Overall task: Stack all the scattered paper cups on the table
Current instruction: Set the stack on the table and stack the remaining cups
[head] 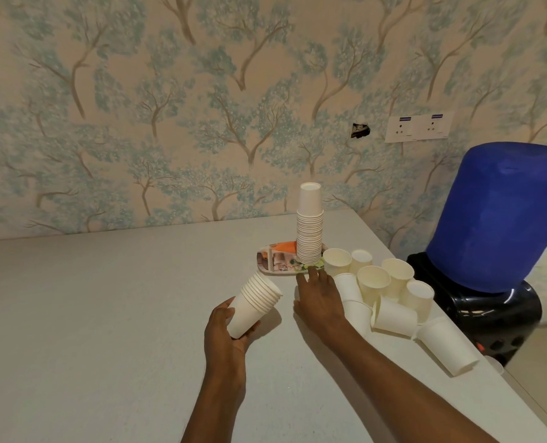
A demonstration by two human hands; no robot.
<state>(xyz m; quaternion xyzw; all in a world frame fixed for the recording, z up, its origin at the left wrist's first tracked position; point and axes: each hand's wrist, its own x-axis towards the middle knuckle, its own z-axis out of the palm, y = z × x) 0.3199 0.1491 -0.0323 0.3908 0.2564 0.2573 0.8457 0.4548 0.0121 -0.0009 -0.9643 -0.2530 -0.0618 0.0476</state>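
Left hand (226, 327): wrapped around a short stack of cups (253, 306), tilted toward the upper right, lower centre of the frame.
Right hand (318, 297): flat, fingers spread, palm down over the bench (106, 314), holding nothing.
Loose cups (384, 292): clustered just right of the right hand, some upright, some lying down.
Tall stack (310, 231): upside down on a tray (267, 266), just above the right fingertips.
Frame's right edge: blue water bottle (502, 215).

Dim, warm indoor light, soft overall. Faint shadows on the table (106, 314) beneath both hands. Small glare on black dispenser base (505, 311). Wide-angle bending at edges; slight softness, wallpaper (138, 107) blurry.
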